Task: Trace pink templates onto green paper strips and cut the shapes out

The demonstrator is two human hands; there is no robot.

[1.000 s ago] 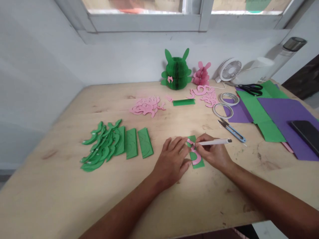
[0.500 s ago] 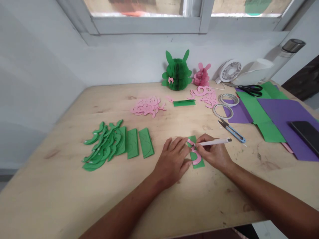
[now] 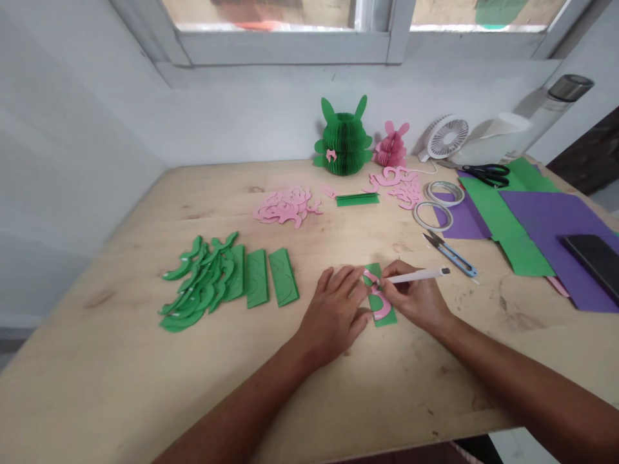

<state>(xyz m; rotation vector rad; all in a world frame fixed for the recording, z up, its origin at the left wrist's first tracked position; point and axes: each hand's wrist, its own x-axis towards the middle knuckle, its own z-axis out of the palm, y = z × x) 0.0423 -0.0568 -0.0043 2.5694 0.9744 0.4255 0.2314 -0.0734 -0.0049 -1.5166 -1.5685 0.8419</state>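
My right hand (image 3: 416, 298) is closed around a white pen (image 3: 420, 276), whose tip meets the inner edge of a curved pink paper cutout (image 3: 383, 307). That cutout lies on a green paper strip (image 3: 385, 321) on the wooden table. From the left, my left hand (image 3: 333, 312) rests with its fingers laid flat, the fingertips pressing on the cutout and strip and hiding part of both. Left of this hand lie two green strips with drawn curves (image 3: 283, 277), and beyond them a pile of green scalloped cutouts (image 3: 198, 287).
Farther back are pink cutouts (image 3: 285, 206), a folded green strip (image 3: 358, 200) and a green honeycomb paper figure (image 3: 345, 145). To the right lie thread snips (image 3: 452, 254), tape rolls (image 3: 432, 216), black-handled scissors (image 3: 486, 173), purple paper (image 3: 556, 219) and a black phone (image 3: 592, 261).
The pen has shifted very slightly within my right hand's writing grip. My left hand stays in place on the paper, and the other things have not moved.
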